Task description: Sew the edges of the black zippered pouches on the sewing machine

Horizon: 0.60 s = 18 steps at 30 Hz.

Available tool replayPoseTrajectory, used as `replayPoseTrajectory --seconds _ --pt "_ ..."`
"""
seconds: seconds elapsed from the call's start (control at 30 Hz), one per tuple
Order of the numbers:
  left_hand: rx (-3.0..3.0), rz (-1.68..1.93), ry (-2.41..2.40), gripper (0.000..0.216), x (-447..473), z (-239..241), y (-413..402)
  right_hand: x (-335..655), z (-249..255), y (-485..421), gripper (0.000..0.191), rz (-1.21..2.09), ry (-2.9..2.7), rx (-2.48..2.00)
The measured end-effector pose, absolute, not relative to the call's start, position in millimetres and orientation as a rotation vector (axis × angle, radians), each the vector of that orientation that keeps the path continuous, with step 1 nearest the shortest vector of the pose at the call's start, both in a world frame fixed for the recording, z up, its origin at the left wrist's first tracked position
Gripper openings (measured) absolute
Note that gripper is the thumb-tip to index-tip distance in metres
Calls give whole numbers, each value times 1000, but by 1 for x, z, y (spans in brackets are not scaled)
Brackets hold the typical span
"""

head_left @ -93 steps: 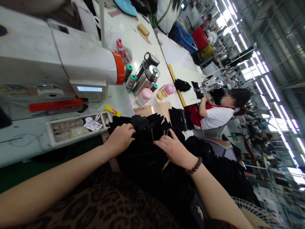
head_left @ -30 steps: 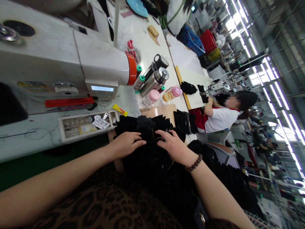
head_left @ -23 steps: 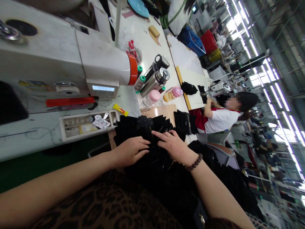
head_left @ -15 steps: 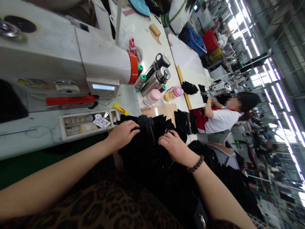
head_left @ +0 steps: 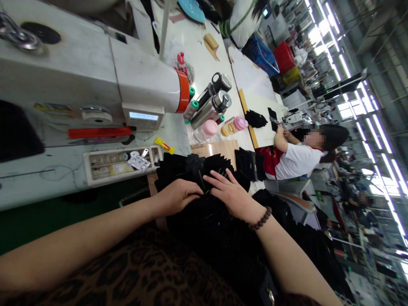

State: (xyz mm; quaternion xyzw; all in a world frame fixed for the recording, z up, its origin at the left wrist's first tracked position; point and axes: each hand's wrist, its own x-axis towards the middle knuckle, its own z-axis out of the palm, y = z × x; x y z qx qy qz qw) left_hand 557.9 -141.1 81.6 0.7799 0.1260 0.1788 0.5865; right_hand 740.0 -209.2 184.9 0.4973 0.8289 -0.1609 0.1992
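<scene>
Black fabric pieces (head_left: pixel 175 168) lie bunched in layers across my lap and up against the table edge. My left hand (head_left: pixel 177 196) pinches the black fabric near the middle of the bundle, thumb and fingertips together. Just to the right of it, my right hand (head_left: pixel 235 196) lies over the same bundle with its fingers spread, touching the cloth. A thin line, perhaps a zipper or seam, shows between the two hands. Dark cloth blends together below them, so single layers are hard to make out.
A white sewing machine (head_left: pixel 143 72) stands at the left, with a small parts tray (head_left: pixel 89 170) below it. Steel flasks (head_left: pixel 208 111), a pink-lidded bottle (head_left: pixel 204 131) and thread spools (head_left: pixel 191 111) stand on the table. A co-worker (head_left: pixel 296 159) sits at another machine, right.
My left hand has moved right and down from the bundle's left side to its middle, close to my right hand. The right hand's fingers have straightened and spread.
</scene>
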Motion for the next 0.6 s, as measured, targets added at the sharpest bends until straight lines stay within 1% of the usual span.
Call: replayPoseTrajectory --seconds 0.07,0.13,0.2,0.23,0.3,0.33,0.37,0.47,0.5,0.6 --pt "1732 379 341 27 557 82 -138 740 185 -209 28 -504 2311 1365" --pt "1788 348 529 32 554 77 -130 740 185 -210 28 -513 2282 1403" --pt "1940 339 749 27 551 66 -122 740 185 -211 33 -508 2260 1454" --pt "2007 332 826 23 549 60 -118 740 185 -212 39 -508 2254 1474" --pt "2063 307 887 17 548 50 -114 740 184 -212 52 -507 2249 1496" --pt "2061 299 889 14 547 47 -112 739 183 -211 55 -511 2249 1492" --pt "2060 295 887 11 547 45 -112 739 183 -210 53 -519 2249 1483" --pt "2028 308 840 6 549 49 -114 738 183 -207 38 -551 2248 1453" --pt "2010 311 810 5 550 53 -117 738 183 -206 36 -550 2253 1451" --pt "1935 325 689 8 553 69 -129 738 183 -205 36 -518 2280 1440"
